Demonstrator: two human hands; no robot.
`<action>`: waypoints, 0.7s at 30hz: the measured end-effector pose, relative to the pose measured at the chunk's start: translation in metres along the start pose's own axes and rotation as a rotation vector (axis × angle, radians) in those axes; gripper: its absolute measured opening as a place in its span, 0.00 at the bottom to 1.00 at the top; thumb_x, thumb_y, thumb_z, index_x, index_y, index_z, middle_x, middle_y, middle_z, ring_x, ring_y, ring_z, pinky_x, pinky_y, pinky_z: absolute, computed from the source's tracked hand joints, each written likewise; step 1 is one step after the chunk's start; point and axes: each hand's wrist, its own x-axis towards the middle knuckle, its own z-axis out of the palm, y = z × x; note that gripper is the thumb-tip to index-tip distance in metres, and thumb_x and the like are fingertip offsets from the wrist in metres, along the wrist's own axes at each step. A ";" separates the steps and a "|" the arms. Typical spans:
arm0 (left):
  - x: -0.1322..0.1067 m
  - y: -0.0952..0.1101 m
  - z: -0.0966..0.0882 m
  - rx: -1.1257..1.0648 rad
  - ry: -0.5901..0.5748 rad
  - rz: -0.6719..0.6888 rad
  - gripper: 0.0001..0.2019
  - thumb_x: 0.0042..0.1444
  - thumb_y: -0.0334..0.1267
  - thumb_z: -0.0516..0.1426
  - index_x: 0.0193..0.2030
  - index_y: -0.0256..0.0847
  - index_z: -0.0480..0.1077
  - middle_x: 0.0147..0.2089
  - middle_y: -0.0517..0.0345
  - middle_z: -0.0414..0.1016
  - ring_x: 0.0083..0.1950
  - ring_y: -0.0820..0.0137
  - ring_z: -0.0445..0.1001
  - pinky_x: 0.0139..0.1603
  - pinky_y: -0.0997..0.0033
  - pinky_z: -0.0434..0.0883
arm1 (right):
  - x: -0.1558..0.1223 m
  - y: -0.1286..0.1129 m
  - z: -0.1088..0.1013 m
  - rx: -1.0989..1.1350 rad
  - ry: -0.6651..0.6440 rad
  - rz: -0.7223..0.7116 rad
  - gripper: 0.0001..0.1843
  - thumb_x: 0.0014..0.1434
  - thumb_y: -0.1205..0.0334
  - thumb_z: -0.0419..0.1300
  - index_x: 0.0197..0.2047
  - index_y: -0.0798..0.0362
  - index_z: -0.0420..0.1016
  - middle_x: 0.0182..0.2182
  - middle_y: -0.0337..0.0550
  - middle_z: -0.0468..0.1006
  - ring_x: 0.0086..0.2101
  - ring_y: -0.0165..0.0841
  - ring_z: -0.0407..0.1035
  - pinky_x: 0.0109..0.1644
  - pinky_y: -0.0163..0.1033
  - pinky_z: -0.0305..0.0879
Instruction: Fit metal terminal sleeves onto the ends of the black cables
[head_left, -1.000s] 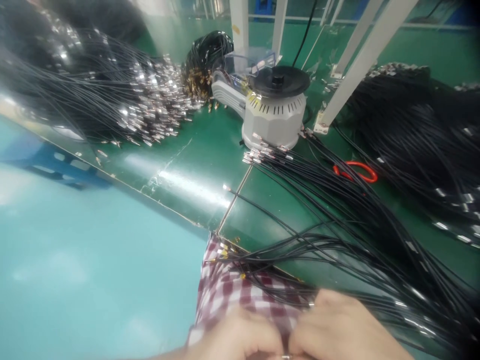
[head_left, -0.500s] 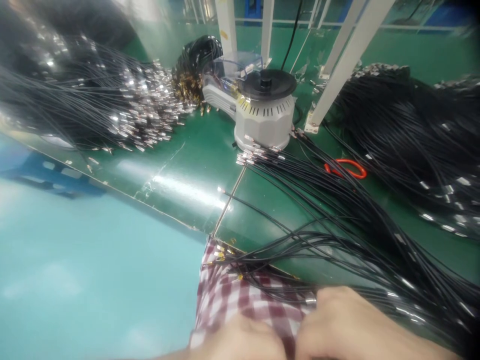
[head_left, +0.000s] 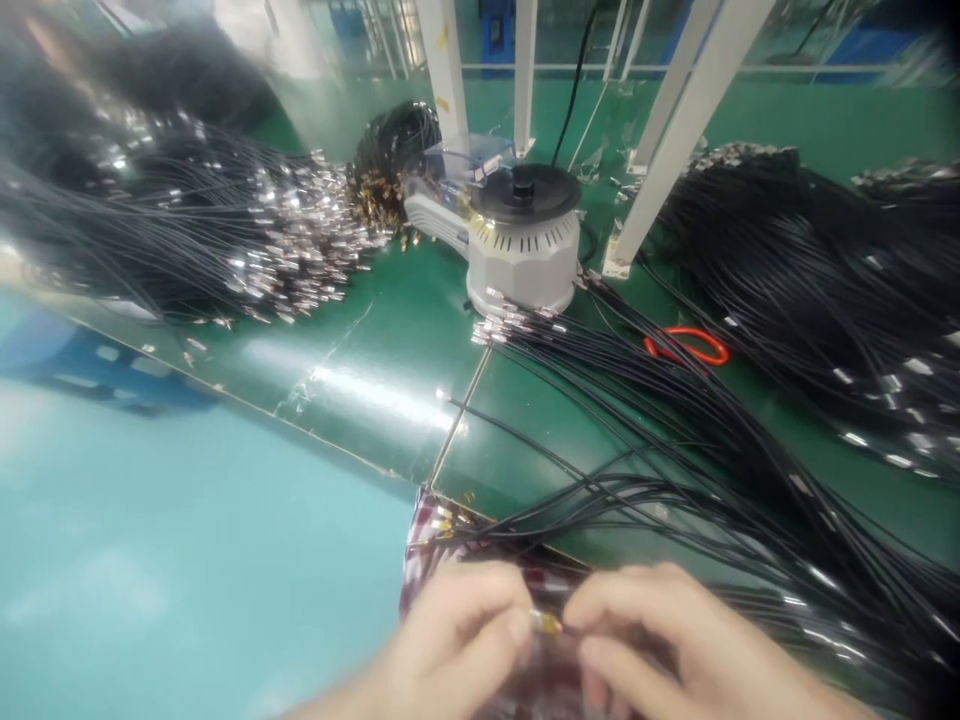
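At the lower middle, my left hand [head_left: 476,632] is closed in a pinch on one end of a small gold-coloured cable connector [head_left: 550,623]. My right hand [head_left: 649,630] pinches the thin dark cable just behind that connector. Both hands are over a red-and-white checked cloth [head_left: 417,535] at the table's front edge. Several black cables [head_left: 622,490] with gold ends lie across the cloth, just beyond the hands. Farther back, a bundle of black cables [head_left: 675,400] with silvery ends reaches toward a round grey tape dispenser [head_left: 521,262] with a black disc on top.
Large heaps of black cables stand at the left [head_left: 172,200] and right [head_left: 795,260] of the green table [head_left: 360,370]. A red-orange loop [head_left: 701,345] lies among the right-hand cables. White posts [head_left: 675,150] rise behind the dispenser. A blue object [head_left: 112,365] is below the table edge.
Both hands have risen into fuller view from the bottom edge. The gold connector now shows between their fingertips. The camera view has tilted slightly.
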 end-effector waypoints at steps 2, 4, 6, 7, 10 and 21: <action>0.004 0.000 -0.002 0.082 0.103 0.046 0.16 0.65 0.43 0.50 0.27 0.39 0.65 0.26 0.62 0.63 0.29 0.73 0.61 0.34 0.74 0.63 | 0.005 -0.003 0.003 0.023 -0.003 0.061 0.09 0.62 0.68 0.56 0.32 0.47 0.73 0.22 0.27 0.81 0.25 0.26 0.75 0.33 0.29 0.68; 0.007 -0.003 -0.001 0.071 0.162 0.093 0.12 0.64 0.41 0.51 0.32 0.39 0.69 0.29 0.60 0.67 0.31 0.72 0.64 0.34 0.73 0.64 | 0.008 -0.004 0.005 -0.004 0.045 0.089 0.08 0.62 0.67 0.57 0.31 0.47 0.72 0.23 0.27 0.81 0.25 0.27 0.74 0.34 0.30 0.67; 0.010 -0.007 0.001 -0.001 0.171 0.093 0.09 0.63 0.41 0.53 0.38 0.39 0.71 0.32 0.59 0.69 0.31 0.72 0.66 0.33 0.73 0.66 | 0.009 -0.003 0.006 -0.034 0.072 0.092 0.07 0.63 0.65 0.56 0.33 0.47 0.73 0.25 0.27 0.82 0.26 0.28 0.75 0.35 0.33 0.66; 0.011 -0.009 0.003 -0.045 0.162 0.081 0.08 0.63 0.41 0.54 0.40 0.39 0.71 0.32 0.59 0.70 0.30 0.73 0.66 0.32 0.74 0.66 | 0.009 -0.003 0.006 -0.043 0.078 0.089 0.07 0.63 0.65 0.56 0.34 0.47 0.74 0.26 0.28 0.82 0.27 0.29 0.75 0.35 0.33 0.66; 0.012 -0.009 0.008 -0.149 0.173 0.019 0.07 0.62 0.40 0.56 0.39 0.39 0.71 0.29 0.61 0.69 0.25 0.76 0.62 0.27 0.77 0.64 | 0.009 -0.001 0.005 -0.076 0.108 0.064 0.08 0.62 0.66 0.56 0.34 0.47 0.74 0.27 0.29 0.83 0.28 0.29 0.76 0.36 0.35 0.66; 0.011 -0.007 0.002 0.387 0.313 0.559 0.13 0.55 0.19 0.57 0.41 0.40 0.74 0.35 0.54 0.79 0.35 0.71 0.76 0.37 0.75 0.73 | 0.020 0.000 0.007 -0.049 0.379 -0.231 0.07 0.59 0.71 0.60 0.33 0.50 0.72 0.31 0.35 0.77 0.32 0.29 0.71 0.38 0.36 0.62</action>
